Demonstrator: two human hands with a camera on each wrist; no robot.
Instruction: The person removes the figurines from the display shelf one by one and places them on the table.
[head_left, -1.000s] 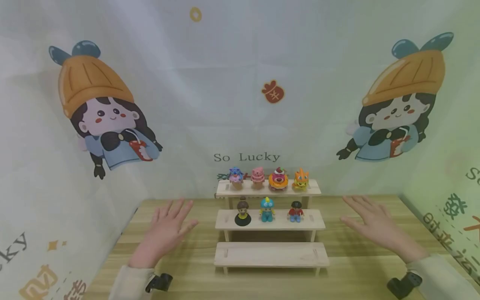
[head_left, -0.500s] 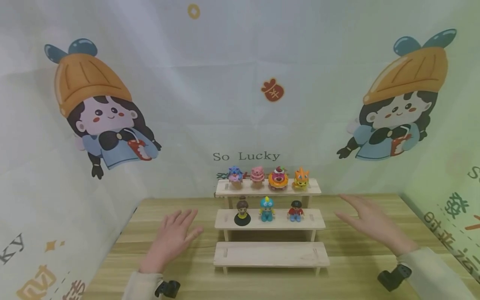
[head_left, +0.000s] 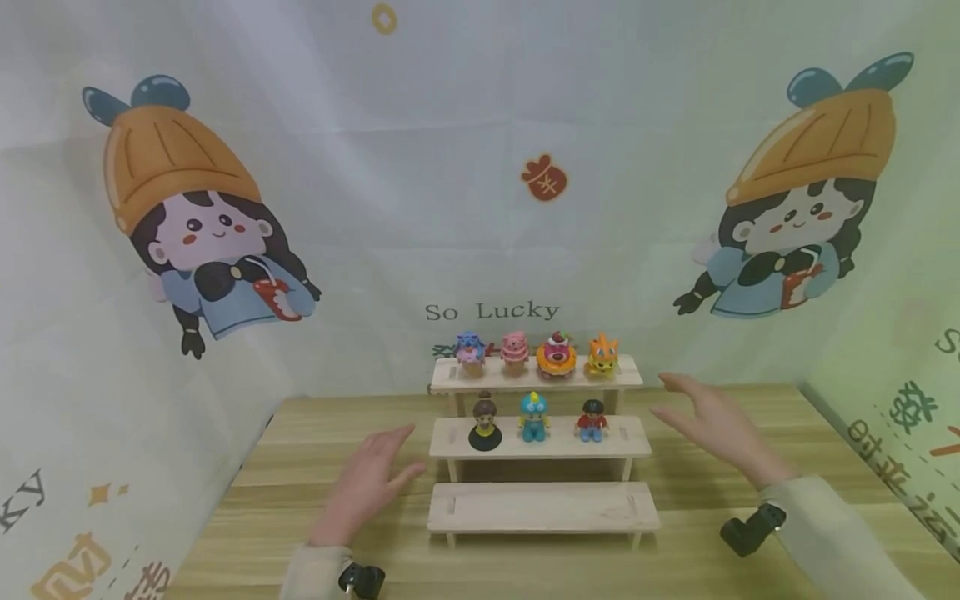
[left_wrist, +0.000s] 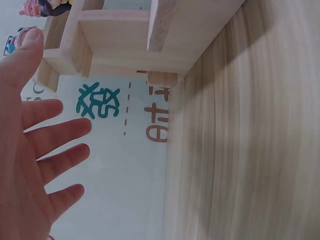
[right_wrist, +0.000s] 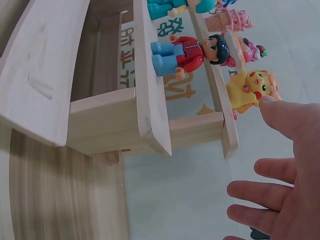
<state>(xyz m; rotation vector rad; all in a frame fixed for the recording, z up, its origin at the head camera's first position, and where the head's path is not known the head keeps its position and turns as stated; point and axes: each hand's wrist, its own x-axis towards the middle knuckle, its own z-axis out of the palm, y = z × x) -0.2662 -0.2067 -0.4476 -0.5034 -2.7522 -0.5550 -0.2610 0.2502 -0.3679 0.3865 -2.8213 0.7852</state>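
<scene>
My left hand [head_left: 366,483] hovers left of a three-step wooden stand [head_left: 543,505], its fingers spread and holding nothing. On the other side my right hand [head_left: 720,423] is held in the air, also with nothing in it. Along the top step are a blue ice-cream figure [head_left: 471,353], a pink ice-cream figure [head_left: 515,353], a bear figure in an orange ring [head_left: 557,357] and a yellow figure with an orange hood [head_left: 602,357]. The middle step bears a figure in a black skirt [head_left: 485,423], a teal-suited figure [head_left: 534,418] and a red-jacketed figure [head_left: 592,422].
The stand is on a wood-grain table [head_left: 300,450]. Behind it hangs a pale printed cloth [head_left: 450,208], which also covers both sides. A black wrist camera [head_left: 363,580] is strapped to my left wrist, another black camera [head_left: 753,530] to my right.
Both hands have moved inward toward the stand, the left one rightward and slightly down, the right one leftward. The figures have stayed where they were.
</scene>
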